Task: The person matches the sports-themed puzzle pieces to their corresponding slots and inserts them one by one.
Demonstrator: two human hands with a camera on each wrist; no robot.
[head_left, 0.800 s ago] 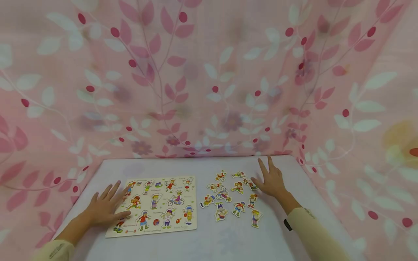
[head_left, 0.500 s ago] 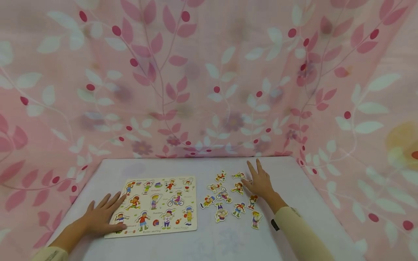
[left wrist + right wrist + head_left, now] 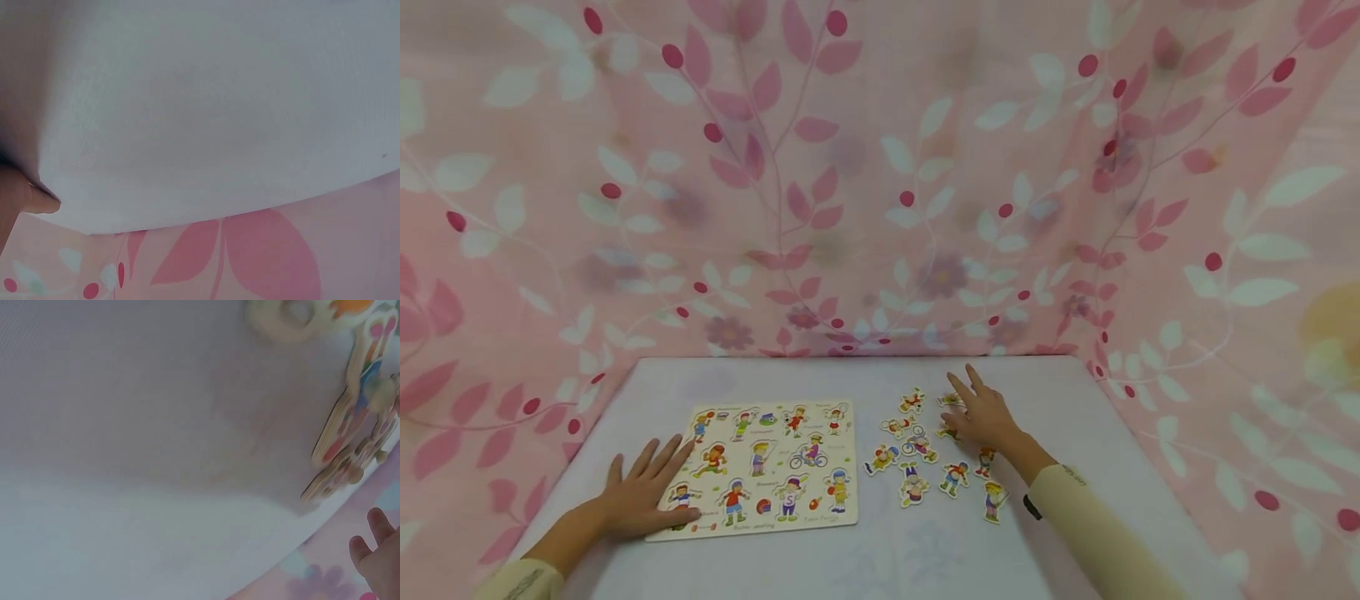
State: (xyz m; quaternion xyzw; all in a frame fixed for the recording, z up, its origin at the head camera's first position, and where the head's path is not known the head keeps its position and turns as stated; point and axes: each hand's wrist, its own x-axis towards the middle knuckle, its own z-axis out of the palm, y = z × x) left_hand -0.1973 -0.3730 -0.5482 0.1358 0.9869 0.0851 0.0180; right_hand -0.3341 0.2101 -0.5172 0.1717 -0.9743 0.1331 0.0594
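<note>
My left hand [image 3: 636, 496] lies with spread fingers at the left edge of a puzzle board [image 3: 850, 446] printed with sports figures. Its thumb crosses the lower-left figure. Only a fingertip of it shows in the left wrist view. My right hand [image 3: 991, 418] is over the back right of a group of loose puzzle pieces, two of its fingers stretched forward. It partly hides a running-figure piece [image 3: 946, 432] and a piece behind it [image 3: 950, 400]. In the right wrist view, knobbed puzzle pieces [image 3: 359, 394] lie close to the straight fingers [image 3: 379, 525].
Other loose pieces include a cyclist [image 3: 920, 445], a figure with a stick [image 3: 993, 502] and an upside-down figure [image 3: 913, 486], right of the board. All lie on a white-covered table [image 3: 775, 567]. A pink leaf-patterned curtain [image 3: 865, 250] surrounds the back and sides.
My right hand has moved left over the pieces, covering one that showed at its thumb earlier. The left hand has shifted slightly down along the board's edge, uncovering the upper-left figure.
</note>
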